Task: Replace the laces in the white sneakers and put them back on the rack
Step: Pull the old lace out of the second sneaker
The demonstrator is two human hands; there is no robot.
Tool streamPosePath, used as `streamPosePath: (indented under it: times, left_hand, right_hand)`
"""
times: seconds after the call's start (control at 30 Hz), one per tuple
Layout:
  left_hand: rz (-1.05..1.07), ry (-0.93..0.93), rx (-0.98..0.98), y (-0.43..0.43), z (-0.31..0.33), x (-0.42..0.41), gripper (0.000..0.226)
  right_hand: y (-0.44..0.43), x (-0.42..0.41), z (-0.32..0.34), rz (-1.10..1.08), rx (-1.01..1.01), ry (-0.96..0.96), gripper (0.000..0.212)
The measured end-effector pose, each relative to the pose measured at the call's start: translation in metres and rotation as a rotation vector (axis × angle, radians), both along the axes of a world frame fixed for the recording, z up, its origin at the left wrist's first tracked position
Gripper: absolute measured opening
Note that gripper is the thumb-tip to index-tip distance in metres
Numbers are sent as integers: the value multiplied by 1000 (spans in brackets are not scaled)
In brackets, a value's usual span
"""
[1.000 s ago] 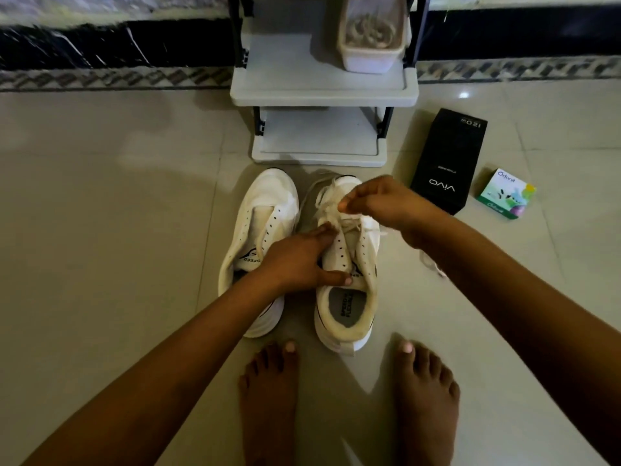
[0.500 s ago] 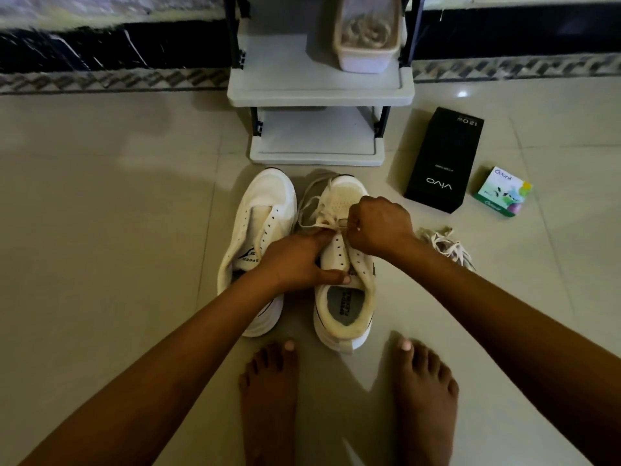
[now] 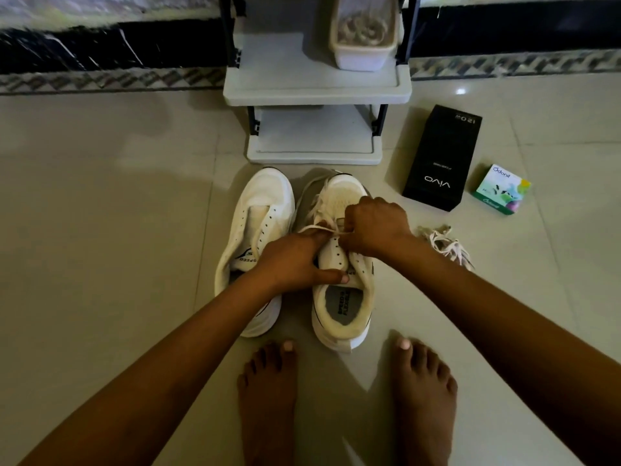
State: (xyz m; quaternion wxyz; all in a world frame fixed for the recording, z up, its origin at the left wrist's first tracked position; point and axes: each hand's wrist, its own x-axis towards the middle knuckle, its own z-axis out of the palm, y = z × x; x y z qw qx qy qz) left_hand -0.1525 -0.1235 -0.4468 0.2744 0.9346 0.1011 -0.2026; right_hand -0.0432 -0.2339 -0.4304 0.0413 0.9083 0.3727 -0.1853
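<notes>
Two white sneakers stand side by side on the tiled floor in front of the grey shoe rack (image 3: 316,89). The left sneaker (image 3: 258,213) has bare eyelets and no lace. The right sneaker (image 3: 342,297) carries a white lace (image 3: 319,210) across its front eyelets. My left hand (image 3: 295,260) grips this shoe's tongue and eyelet flap, thumb across the collar. My right hand (image 3: 373,223) pinches the lace over the upper eyelets. A loose bundle of white laces (image 3: 443,243) lies on the floor right of my right wrist.
A white tub (image 3: 364,38) holding coiled laces sits on the rack's upper shelf. A black Vivo box (image 3: 440,159) and a small green Odonil box (image 3: 502,188) lie right of the rack. My bare feet (image 3: 342,398) stand just behind the sneakers.
My right hand came down from above the toe to the eyelets, pulling the lace tight. That uncovered the loose lace bundle. My left hand stayed on the shoe.
</notes>
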Motion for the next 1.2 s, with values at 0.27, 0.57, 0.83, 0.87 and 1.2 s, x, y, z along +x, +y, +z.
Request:
streamPosePath:
  times: [0.27,0.57,0.83,0.87,1.2]
  left_hand:
    - [-34,31,34,0,4,0,94]
    - [3,-15,-6,0,-2,-1,87]
    - [-1,2,3,0,-2,0,91]
    - [-2,7,5,0,-2,0,92]
    - [3,-23,-3,1,-7,0,87]
  right_hand:
    - [-4,13,40,-267,487,675,15]
    - [0,7,9,-68,41,187,36]
    - [2,-5,0,-41,134,-22,21]
    - [1,-1,6,-163,233,184,15]
    - [-7,5,6,-196,209,452,39]
